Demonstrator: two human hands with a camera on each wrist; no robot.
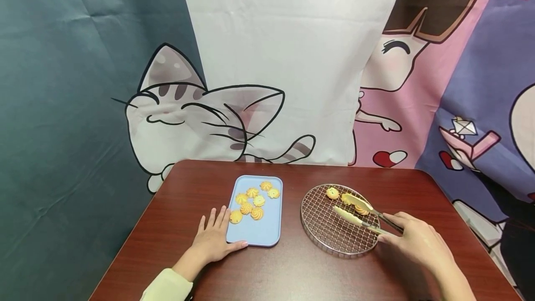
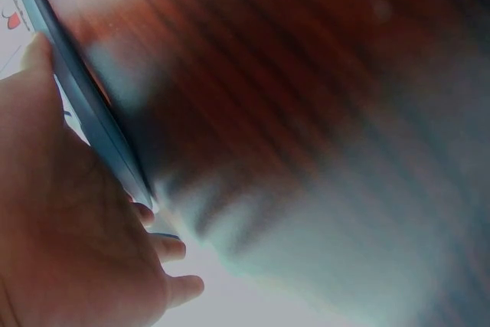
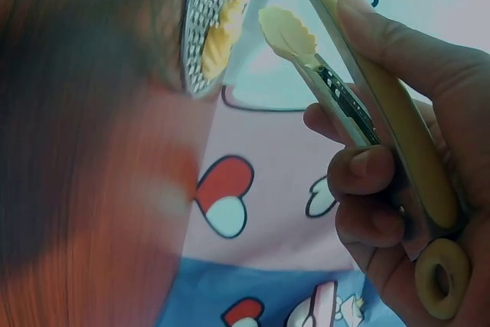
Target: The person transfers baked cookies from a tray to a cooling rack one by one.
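Observation:
My right hand (image 1: 420, 240) grips a pair of tongs (image 3: 398, 105) with pale yellow tips, its fingers curled round both arms. The tongs' tips stand apart above a round wire rack (image 1: 330, 226), and nothing shows between them. A few cookies (image 1: 332, 193) lie on the rack's far side, partly hidden by the upper tip. At the left, my left hand (image 1: 213, 238) rests with spread fingers against the near left corner of a light blue tray (image 1: 261, 236). Several piped yellow cookies (image 1: 257, 200) lie on the tray's middle and far part.
Tray and rack stand side by side on a dark red-brown wooden table (image 1: 288, 273), with a strip of tabletop between them. Behind the table hangs a cloth backdrop (image 1: 288, 59) printed with a cat and other cartoon figures.

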